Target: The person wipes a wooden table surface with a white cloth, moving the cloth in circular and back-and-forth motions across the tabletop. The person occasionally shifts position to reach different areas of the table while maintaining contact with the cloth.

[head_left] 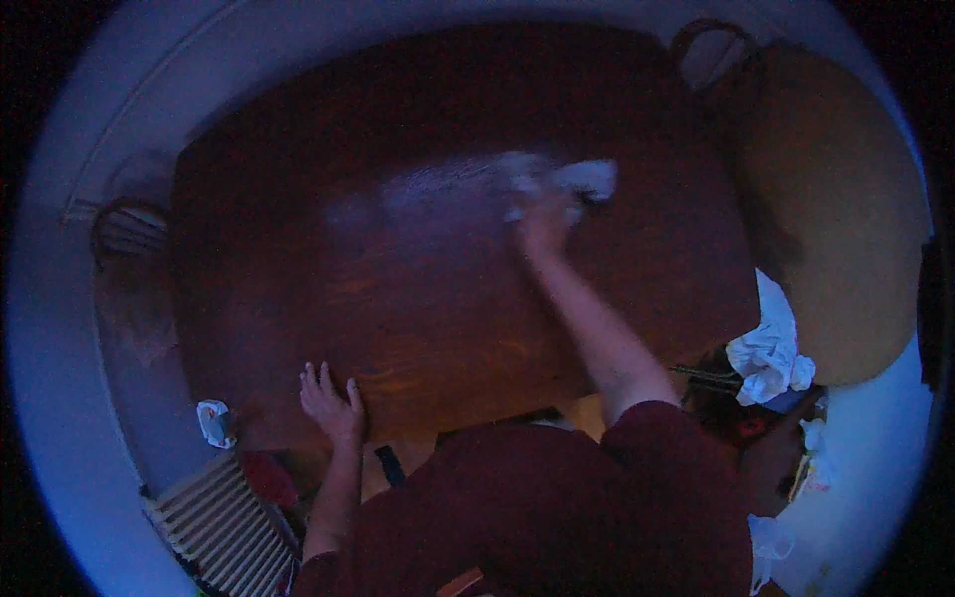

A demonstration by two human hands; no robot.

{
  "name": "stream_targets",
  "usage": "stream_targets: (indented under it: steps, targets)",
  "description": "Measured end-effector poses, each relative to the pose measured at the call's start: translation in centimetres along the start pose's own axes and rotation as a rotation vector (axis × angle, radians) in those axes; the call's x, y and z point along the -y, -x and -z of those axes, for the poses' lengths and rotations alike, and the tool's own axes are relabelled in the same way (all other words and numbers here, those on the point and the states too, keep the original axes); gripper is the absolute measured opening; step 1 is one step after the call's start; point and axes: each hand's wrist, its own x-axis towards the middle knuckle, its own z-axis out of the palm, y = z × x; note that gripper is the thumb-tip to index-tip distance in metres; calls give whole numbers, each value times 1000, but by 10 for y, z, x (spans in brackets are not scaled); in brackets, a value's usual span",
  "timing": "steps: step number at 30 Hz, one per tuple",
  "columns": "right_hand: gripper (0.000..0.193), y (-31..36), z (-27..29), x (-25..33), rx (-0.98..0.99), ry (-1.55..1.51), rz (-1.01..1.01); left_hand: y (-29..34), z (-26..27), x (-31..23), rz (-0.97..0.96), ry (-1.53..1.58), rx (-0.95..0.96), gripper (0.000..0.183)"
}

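Observation:
A dark brown wooden table [438, 109] with a glossy top fills the middle of the view. My right hand [545, 221] reaches far across it, blurred by motion, with a crumpled white cloth [589, 179] under and around its fingers. Pale light reflects off the tabletop just left of that hand. Down at the table's near edge, my left hand [330, 400] lies flat with its fingers spread, holding nothing. Near the table's left front corner is a small white packet [214, 424].
One chair [129, 231] stands left of the table, another chair back [711, 40] at the far right corner. A large rounded tan surface [826, 209] lies to the right. White plastic bags [768, 348] hang beside the right front corner. A slatted radiator [224, 522] is at lower left.

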Motion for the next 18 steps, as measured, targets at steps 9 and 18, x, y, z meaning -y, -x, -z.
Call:
stream_targets:
  steps: [9,18]
  targets:
    - [51,61,-50,31,577,77,414,-5,11,-5,38,30,49,53]
    - [25,3,91,-37,-27,454,-127,1,-1,8,8,70,-65,54]
